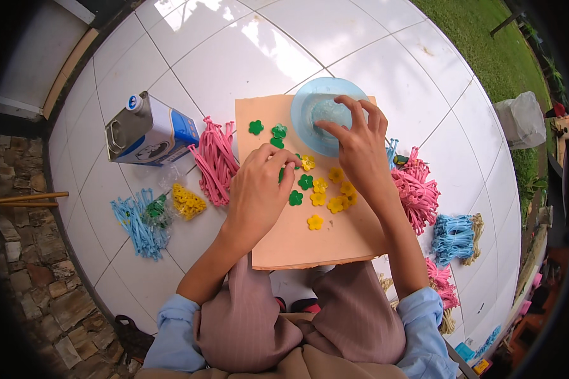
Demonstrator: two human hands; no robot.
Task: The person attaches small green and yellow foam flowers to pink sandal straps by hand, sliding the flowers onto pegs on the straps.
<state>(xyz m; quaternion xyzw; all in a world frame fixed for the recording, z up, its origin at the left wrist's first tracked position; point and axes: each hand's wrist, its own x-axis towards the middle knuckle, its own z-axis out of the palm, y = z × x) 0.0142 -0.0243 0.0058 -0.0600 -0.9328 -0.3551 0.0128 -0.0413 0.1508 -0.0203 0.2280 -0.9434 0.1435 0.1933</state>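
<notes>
My left hand (259,192) hovers over the left part of a tan board (354,237), its fingers bent and drawn together. Bits of green show beside its fingertips; whether they are gripped or lie beneath is unclear. Over a pale blue translucent dish with a wide rim (306,104) reaches my right hand (363,136). Thumb and forefinger are curved and apart above the dish's middle, with nothing visible between them. Between the hands lie several small yellow plastic flowers (315,222) and green plastic flowers (256,127), some overlapping.
Left of the board are a metal can (152,129), pink cords (216,161), blue cords (139,224) and a bag of yellow pieces (188,202). Pink bundles (416,192) and a blue bundle (453,239) lie at right. White tiles (227,57) surround everything; grass (455,25) lies beyond.
</notes>
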